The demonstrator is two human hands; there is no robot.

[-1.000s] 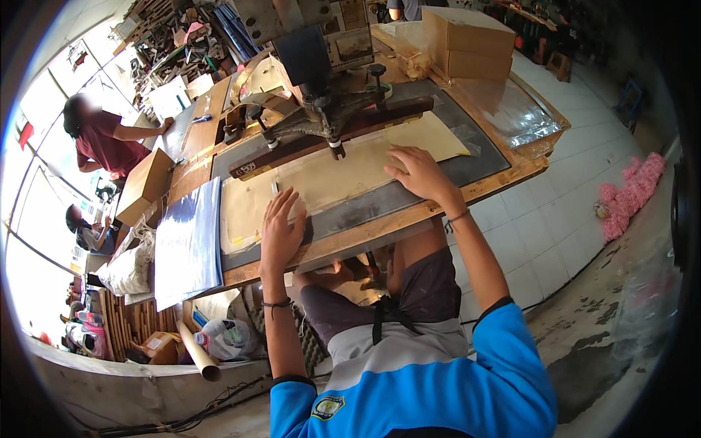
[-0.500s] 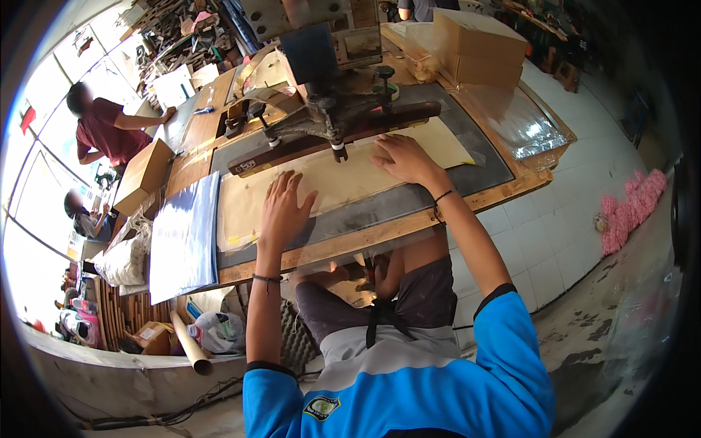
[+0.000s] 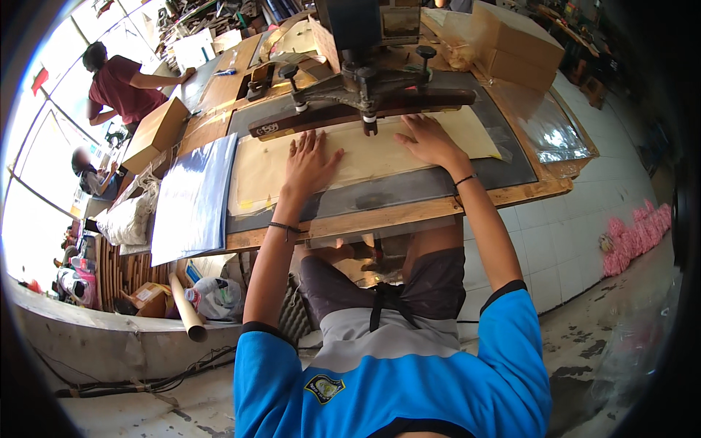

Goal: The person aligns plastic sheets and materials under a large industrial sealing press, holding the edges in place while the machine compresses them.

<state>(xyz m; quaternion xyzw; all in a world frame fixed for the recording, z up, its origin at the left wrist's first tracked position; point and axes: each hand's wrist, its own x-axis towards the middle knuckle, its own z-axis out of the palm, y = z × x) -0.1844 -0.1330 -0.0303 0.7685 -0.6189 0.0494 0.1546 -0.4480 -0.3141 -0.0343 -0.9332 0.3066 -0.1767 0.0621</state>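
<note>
A long tan sheet [image 3: 365, 162] lies across the dark grey work mat in front of me. My left hand [image 3: 310, 166] rests flat on its left part, fingers spread and pointing away. Toward its right part my right hand [image 3: 432, 141] also lies flat, fingers spread, the tips close to the long dark bar [image 3: 394, 104] of a metal machine. That bar crosses the far side of the sheet and hides its far edge. The machine's arm [image 3: 361, 77], with black knobs, stands above the bar. Neither hand grips anything.
A stack of glossy clear plastic sheets [image 3: 193, 201] hangs over the table's left edge. Cardboard boxes [image 3: 515, 47] stand at the back right, by a shiny plastic-wrapped pile [image 3: 558, 142]. Another carton [image 3: 155, 135] is at the left. A person [image 3: 128, 84] in dark red stands beyond it.
My view has shifted, so the table sits further right and higher in the picture. Both hands stay flat on the tan sheet, with little visible movement over it.
</note>
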